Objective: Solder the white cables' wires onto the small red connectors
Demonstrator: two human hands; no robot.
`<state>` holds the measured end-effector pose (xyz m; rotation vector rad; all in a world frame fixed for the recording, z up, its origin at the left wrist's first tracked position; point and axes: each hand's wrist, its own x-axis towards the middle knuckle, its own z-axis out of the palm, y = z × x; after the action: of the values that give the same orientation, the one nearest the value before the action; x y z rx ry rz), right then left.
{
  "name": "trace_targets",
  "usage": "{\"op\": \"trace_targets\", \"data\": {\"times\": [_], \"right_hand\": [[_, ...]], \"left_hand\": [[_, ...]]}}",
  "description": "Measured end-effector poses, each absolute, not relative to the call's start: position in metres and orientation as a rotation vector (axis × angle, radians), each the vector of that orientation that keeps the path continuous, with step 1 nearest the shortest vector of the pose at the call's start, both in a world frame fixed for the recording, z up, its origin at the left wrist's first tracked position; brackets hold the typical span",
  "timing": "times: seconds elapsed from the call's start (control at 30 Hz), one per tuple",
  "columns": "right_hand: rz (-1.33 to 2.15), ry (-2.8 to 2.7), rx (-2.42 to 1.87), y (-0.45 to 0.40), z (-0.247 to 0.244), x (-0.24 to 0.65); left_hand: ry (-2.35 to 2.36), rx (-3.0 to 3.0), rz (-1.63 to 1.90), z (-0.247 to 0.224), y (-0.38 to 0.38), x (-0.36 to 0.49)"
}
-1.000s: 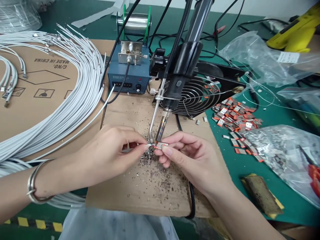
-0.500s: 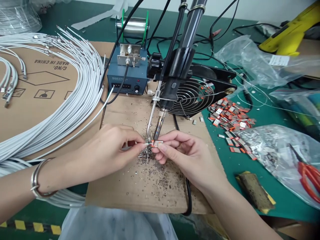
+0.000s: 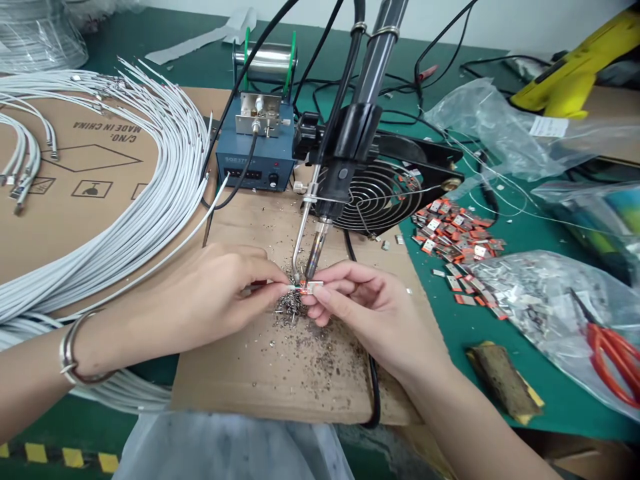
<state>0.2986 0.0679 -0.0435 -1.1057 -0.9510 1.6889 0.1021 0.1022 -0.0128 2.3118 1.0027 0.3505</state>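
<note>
Left hand [image 3: 235,283] pinches a white cable [image 3: 293,288] and right hand [image 3: 373,310] grips a USB plug [image 3: 315,287] beneath a soldering iron [image 3: 344,160], a blue solder feeder [image 3: 234,148] at the plug's 11 o'clock

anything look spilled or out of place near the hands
Yes, small dark and shiny bits are strewn over the cardboard, thickest below the soldering iron, around the gap between the left hand and right hand. They lie in no order, so they look like loose debris.
</note>
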Motion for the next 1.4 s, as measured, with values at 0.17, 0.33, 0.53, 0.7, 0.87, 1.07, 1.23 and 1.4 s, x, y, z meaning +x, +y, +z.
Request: {"op": "trace_targets", "data": {"times": [0.17, 0.33, 0.53, 0.7, 0.87, 1.07, 1.23, 1.4], "right_hand": [[1.688, -0.96, -1.091, 0.0667, -0.0437, 0.2998], [1.696, -0.966, -1.09, 0.0676, -0.0445, 0.3001], [1.71, -0.955, -1.079, 0.0676, -0.0456, 0.3009], [1.717, -0.945, -1.066, 0.0668, -0.0459, 0.3013], [1.705, -0.95, -1.079, 0.0661, -0.0446, 0.3006], [1.696, -0.959, -1.132, 0.0661, -0.0461, 0.3003], [1.729, -0.945, -1.108, 0.0669, -0.0477, 0.3002], [1.775, -0.95, -1.025, 0.0673, -0.048, 0.3028]], "left_hand": [[0.972, 2.352, 0.365, -0.0122, 0.1023, 0.1019], [0.976, 2.357, 0.366, -0.0147, 0.1018, 0.1017], [0.955, 2.358, 0.384, -0.0159, 0.1031, 0.1029], [0.968, 2.368, 0.366, -0.0142, 0.1024, 0.1026], [0.979, 2.388, 0.334, -0.0124, 0.1022, 0.1012], [0.983, 2.543, 0.278, -0.013, 0.1046, 0.1006], [1.011, 2.747, 0.219, -0.0092, 0.102, 0.0998], [0.976, 2.821, 0.262, -0.0095, 0.0976, 0.0982]]}}
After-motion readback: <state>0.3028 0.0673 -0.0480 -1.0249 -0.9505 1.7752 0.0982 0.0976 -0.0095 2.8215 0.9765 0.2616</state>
